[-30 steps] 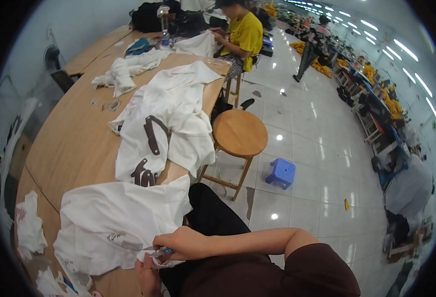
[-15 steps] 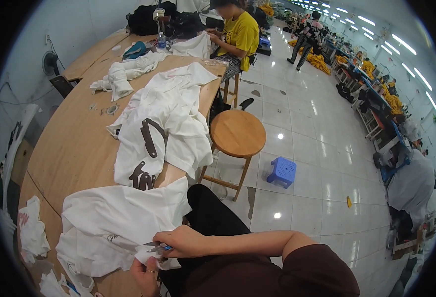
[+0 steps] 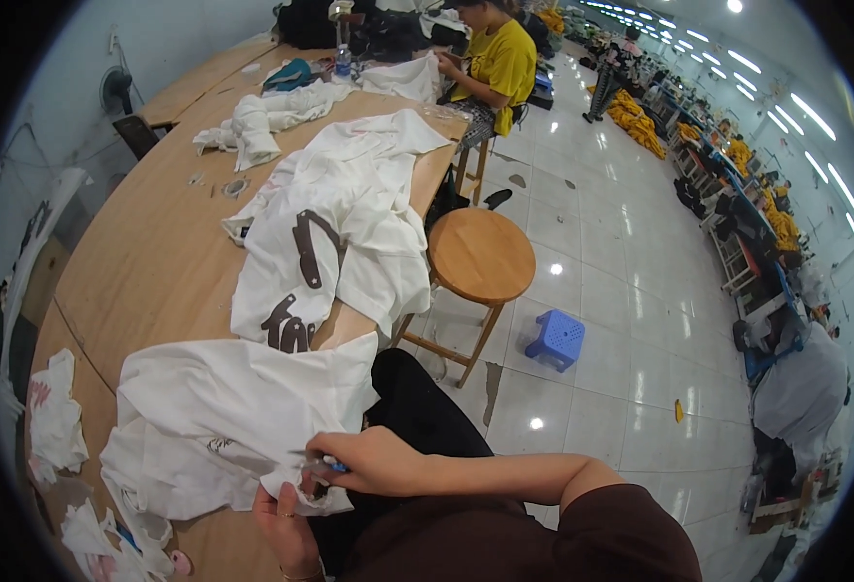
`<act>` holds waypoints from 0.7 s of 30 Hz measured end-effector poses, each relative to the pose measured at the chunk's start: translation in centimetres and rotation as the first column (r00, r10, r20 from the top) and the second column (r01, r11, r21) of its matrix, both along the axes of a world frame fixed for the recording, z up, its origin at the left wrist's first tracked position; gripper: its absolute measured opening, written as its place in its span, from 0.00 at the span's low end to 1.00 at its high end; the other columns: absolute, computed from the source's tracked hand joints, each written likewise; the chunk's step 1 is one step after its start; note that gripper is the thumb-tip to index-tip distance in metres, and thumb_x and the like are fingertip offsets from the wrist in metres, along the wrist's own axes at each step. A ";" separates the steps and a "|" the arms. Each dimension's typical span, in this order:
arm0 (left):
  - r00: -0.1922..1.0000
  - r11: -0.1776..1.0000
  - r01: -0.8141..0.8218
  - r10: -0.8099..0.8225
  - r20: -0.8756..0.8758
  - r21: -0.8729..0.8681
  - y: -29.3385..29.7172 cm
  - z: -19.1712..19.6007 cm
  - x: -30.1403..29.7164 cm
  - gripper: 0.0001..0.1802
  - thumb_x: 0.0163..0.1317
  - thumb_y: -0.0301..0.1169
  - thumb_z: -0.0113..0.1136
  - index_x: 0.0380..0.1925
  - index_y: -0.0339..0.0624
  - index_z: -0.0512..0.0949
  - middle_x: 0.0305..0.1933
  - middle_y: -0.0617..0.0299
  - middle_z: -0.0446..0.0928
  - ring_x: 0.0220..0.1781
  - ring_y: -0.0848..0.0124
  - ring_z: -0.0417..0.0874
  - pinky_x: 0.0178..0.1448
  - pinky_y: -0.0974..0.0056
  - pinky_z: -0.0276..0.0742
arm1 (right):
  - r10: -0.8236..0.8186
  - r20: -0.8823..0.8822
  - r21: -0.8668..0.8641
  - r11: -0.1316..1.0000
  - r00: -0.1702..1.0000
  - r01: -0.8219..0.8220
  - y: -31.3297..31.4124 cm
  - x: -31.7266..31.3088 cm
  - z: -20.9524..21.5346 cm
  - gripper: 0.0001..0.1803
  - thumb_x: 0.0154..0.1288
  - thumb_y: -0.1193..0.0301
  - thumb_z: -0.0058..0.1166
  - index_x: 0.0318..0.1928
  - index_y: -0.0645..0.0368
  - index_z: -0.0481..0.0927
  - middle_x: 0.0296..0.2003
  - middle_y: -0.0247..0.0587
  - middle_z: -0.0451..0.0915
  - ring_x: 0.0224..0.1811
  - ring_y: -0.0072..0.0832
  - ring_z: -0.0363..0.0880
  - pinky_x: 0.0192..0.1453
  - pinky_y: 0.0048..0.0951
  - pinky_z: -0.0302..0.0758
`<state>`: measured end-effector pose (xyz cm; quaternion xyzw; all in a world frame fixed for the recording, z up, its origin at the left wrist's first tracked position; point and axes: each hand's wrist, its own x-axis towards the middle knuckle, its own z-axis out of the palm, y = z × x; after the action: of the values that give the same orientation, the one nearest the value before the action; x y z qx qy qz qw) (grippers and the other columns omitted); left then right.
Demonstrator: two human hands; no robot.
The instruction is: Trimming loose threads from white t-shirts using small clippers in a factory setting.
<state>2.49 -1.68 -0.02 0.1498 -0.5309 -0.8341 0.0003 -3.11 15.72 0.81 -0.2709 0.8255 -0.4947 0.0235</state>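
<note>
A white garment [image 3: 204, 388] with a small dark print is spread over the near table edge and hangs toward my lap. My left hand [image 3: 287, 529] is closed on its lower edge, thumb and fingers pinching the cloth. My right hand [image 3: 380, 462] grips small thread snips [image 3: 334, 467] with a blue part, the blades right beside the pinched cloth. The fingers partly hide the snips, so I cannot tell whether the blades touch the fabric. Beyond it lies another white garment [image 3: 374, 218] with dark brown lettering-like shapes.
White scraps [image 3: 56, 407] lie on the wooden table [image 3: 136, 252] at the left. A tape roll [image 3: 237, 188] sits farther back. A wooden stool [image 3: 482, 254] and a blue plastic stool [image 3: 556, 339] stand on the right. A person in yellow [image 3: 495, 63] handles white cloth at the far end.
The view has shifted slightly. My right hand has moved up a little with the snips, and the cloth edge is more spread out between my hands.
</note>
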 end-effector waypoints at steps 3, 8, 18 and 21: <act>0.999 0.999 -0.047 0.047 -0.007 -0.016 0.4 1.2 -0.2 0.13 0.60 0.25 0.52 0.44 0.29 0.70 0.44 0.54 0.75 0.44 0.68 0.78 0.52 0.65 0.73 | 0.006 0.207 0.066 0.998 0.978 -0.020 0.8 0.1 3.9 0.19 0.60 0.58 0.53 0.48 0.54 0.68 0.25 0.44 0.77 0.24 0.41 0.77 0.26 0.33 0.72; 0.996 0.982 0.058 -0.069 -0.056 -0.181 0.1 1.4 -0.3 0.13 0.60 0.25 0.53 0.44 0.31 0.70 0.42 0.57 0.76 0.43 0.72 0.76 0.51 0.68 0.70 | 0.041 0.318 0.041 0.998 0.947 -0.057 1.3 0.9 3.9 0.21 0.65 0.55 0.47 0.49 0.56 0.67 0.27 0.46 0.76 0.26 0.41 0.77 0.29 0.33 0.71; 0.991 0.964 0.094 -0.115 -0.073 -0.250 -0.5 1.2 0.2 0.14 0.60 0.26 0.52 0.45 0.32 0.70 0.42 0.60 0.75 0.43 0.75 0.74 0.50 0.69 0.68 | 0.133 0.377 -0.023 0.991 0.917 -0.134 1.6 1.2 4.5 0.22 0.64 0.59 0.50 0.52 0.58 0.67 0.25 0.44 0.73 0.25 0.34 0.75 0.31 0.30 0.71; 0.992 0.941 0.075 -0.104 -0.072 -0.330 -0.6 1.5 0.3 0.14 0.60 0.25 0.52 0.46 0.33 0.70 0.43 0.60 0.75 0.43 0.75 0.74 0.50 0.69 0.69 | 0.142 0.452 0.017 0.986 0.881 -0.167 1.3 1.1 4.4 0.22 0.63 0.58 0.51 0.51 0.58 0.67 0.25 0.42 0.73 0.25 0.32 0.75 0.31 0.29 0.71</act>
<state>2.76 -2.27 1.43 0.0865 -0.6675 -0.7395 0.0107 -2.04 17.04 5.22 -0.2135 0.7868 -0.5173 0.2603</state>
